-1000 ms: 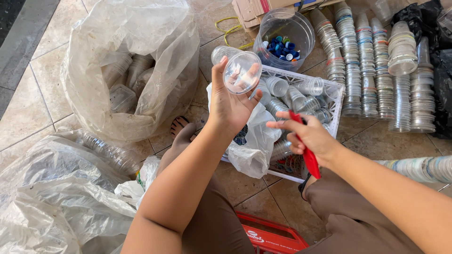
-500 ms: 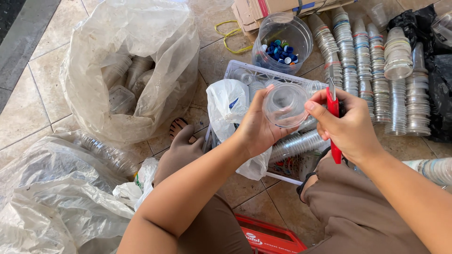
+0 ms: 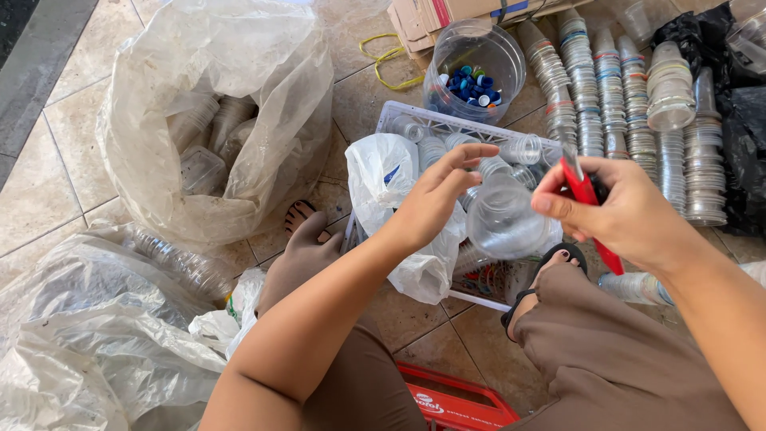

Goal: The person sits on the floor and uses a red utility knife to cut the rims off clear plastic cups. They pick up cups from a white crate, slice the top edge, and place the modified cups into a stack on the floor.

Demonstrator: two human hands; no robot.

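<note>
Clear plastic cup (image 3: 504,219), with its mouth turned toward the camera, is at the centre of the view, just above the white plastic crate (image 3: 399,118). Left hand (image 3: 435,195) is at 9 o'clock from the cup; its fingers are spread and loosely curved, and they seem to touch the cup's left side, but I cannot tell if they really grip it. Right hand (image 3: 618,209) is at 3 o'clock from the cup, closed around a red cutter (image 3: 589,209), with the thumb and forefinger pinching its upper part; the short blade points up, and the red handle comes out below the hand. Inside the crate lie more clear cups, and a white plastic bag (image 3: 391,191) hangs over its left edge, at 8 o'clock from the held cup. At 12 o'clock from the crate stands a round clear container (image 3: 447,60) with blue bottle caps (image 3: 472,86) inside. At 2 o'clock, tall stacks of clear cups (image 3: 610,88) lie in rows on the tiled floor (image 3: 48,175), and black bags (image 3: 738,104) are beside them. At 10 o'clock a big transparent bag (image 3: 239,56) holds more cups. At 7 o'clock lies another crumpled clear bag (image 3: 88,351) with a bottle. A red crate (image 3: 451,403) is at 6 o'clock, between the person's knees.
</note>
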